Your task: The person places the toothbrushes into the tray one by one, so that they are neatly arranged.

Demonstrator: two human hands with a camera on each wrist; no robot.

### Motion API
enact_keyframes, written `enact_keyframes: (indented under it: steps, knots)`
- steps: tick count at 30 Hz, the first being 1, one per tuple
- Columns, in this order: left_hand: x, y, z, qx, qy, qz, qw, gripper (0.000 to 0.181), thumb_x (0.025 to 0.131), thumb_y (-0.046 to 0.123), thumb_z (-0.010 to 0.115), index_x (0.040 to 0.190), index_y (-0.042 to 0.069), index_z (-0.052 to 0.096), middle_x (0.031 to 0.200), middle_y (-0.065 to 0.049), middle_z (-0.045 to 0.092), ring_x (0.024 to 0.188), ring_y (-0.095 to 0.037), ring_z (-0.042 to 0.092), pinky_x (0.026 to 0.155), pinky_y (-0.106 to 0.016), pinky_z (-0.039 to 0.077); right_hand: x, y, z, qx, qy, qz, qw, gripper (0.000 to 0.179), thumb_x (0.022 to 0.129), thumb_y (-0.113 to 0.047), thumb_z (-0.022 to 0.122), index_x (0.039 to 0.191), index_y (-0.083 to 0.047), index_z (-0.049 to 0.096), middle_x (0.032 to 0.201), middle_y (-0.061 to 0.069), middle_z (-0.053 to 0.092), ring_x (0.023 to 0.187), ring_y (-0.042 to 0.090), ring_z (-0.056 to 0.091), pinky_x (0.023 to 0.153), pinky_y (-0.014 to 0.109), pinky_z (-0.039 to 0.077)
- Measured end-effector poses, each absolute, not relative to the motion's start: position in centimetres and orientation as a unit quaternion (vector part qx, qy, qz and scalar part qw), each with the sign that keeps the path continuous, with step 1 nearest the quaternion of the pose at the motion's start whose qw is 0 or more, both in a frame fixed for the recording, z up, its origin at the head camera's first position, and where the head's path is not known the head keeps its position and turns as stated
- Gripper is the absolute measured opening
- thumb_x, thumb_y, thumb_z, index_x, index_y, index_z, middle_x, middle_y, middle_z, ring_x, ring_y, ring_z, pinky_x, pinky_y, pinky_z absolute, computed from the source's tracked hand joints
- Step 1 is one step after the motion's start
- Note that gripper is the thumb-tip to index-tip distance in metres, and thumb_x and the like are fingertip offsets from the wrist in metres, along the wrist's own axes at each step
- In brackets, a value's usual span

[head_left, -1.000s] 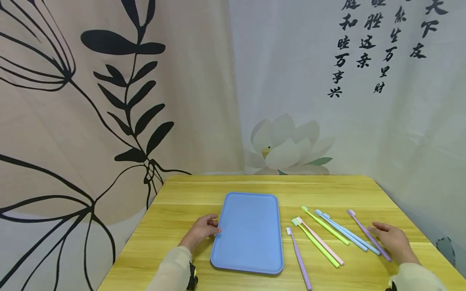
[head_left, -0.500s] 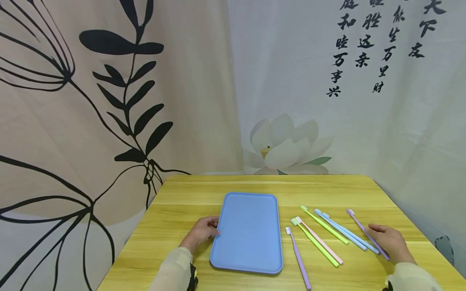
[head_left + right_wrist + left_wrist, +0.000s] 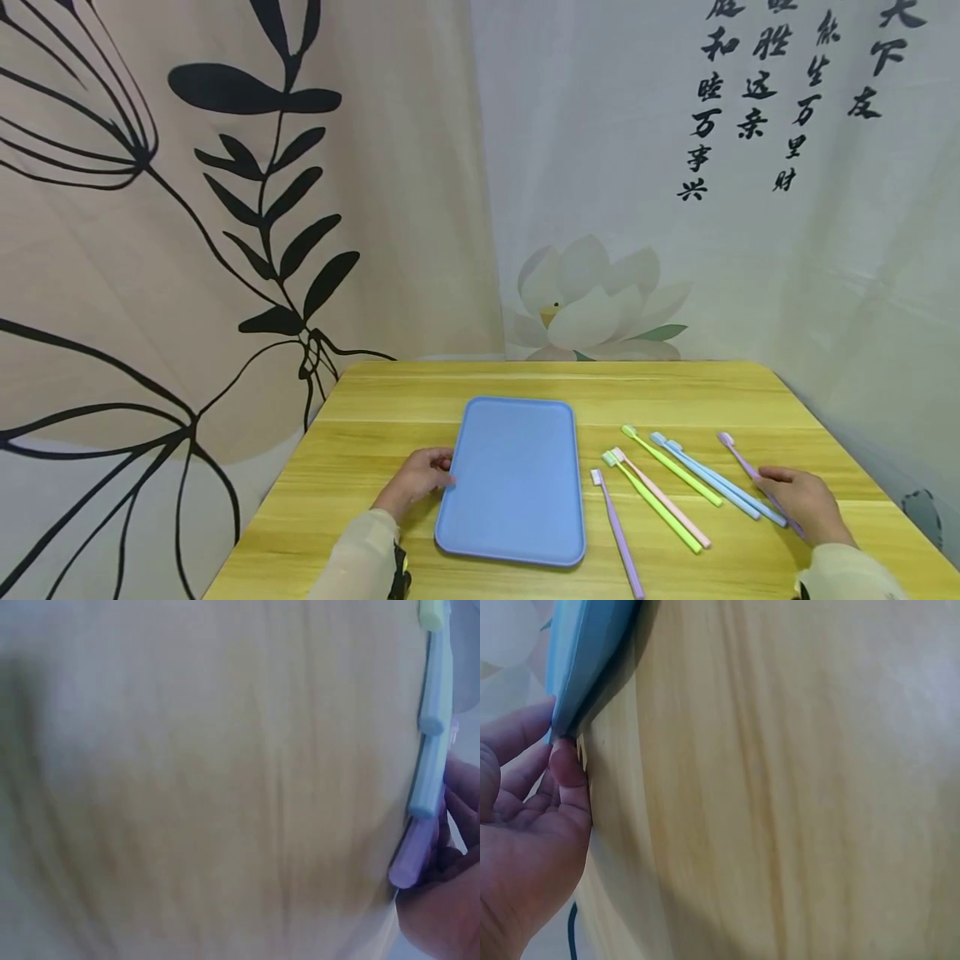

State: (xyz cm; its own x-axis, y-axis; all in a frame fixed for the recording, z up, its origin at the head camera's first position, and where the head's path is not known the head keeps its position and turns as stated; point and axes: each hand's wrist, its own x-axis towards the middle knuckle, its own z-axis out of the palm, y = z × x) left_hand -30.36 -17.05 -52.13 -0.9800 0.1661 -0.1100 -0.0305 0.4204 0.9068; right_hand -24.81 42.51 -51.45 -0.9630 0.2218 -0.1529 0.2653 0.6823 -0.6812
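The blue tray [image 3: 513, 483] lies on the table, and my left hand [image 3: 417, 481] holds its left edge. In the left wrist view, the thumb of my left hand [image 3: 532, 847] lies against the rim of the tray [image 3: 592, 652], with other fingers just below it. Over at the right, my right hand [image 3: 806, 504] grips a purple toothbrush [image 3: 738, 454] by its handle. In the right wrist view, curled fingers [image 3: 463, 802] lie along the purple handle [image 3: 411, 859]. Part of that handle is hidden behind the right hand.
Two light blue toothbrushes [image 3: 716, 479] lie left of the right hand. Further left are a green toothbrush [image 3: 671, 467], a pink one [image 3: 667, 504], another green one [image 3: 656, 504] and a second purple one [image 3: 618, 537] close to the tray. A printed curtain [image 3: 420, 208] hangs behind the table [image 3: 360, 467].
My right hand has shifted left, from beside the purple toothbrush onto its handle. My left hand has closed in slightly on the tray's edge. Tray and toothbrushes lie as before.
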Motion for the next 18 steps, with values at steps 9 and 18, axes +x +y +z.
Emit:
enact_keyframes:
  steps: [9, 18]
  knots:
    - [-30.03, -16.92, -52.00, 0.045, 0.831, 0.546, 0.092, 0.052, 0.082, -0.009, 0.069, 0.132, -0.013, 0.055, 0.102, -0.013, 0.059, 0.086, -0.020, 0.054, 0.070, -0.031, 0.050, -24.84, 42.33, -51.54, 0.095, 0.944, -0.316, 0.002, 0.051, 0.098, -0.036, 0.058, 0.123, 0.009, 0.063, 0.124, 0.037, 0.055, 0.114, 0.059, 0.046, 0.089, 0.062, 0.040]
    - [-29.76, -17.10, -52.13, 0.044, 0.825, 0.556, 0.095, 0.051, 0.084, -0.007, 0.069, 0.133, -0.012, 0.054, 0.105, -0.013, 0.060, 0.090, -0.020, 0.056, 0.075, -0.033, 0.053, -24.51, 41.88, -50.88, 0.110, 0.939, -0.325, 0.010, 0.050, 0.097, -0.034, 0.059, 0.123, 0.008, 0.062, 0.126, 0.037, 0.054, 0.114, 0.059, 0.045, 0.089, 0.062, 0.038]
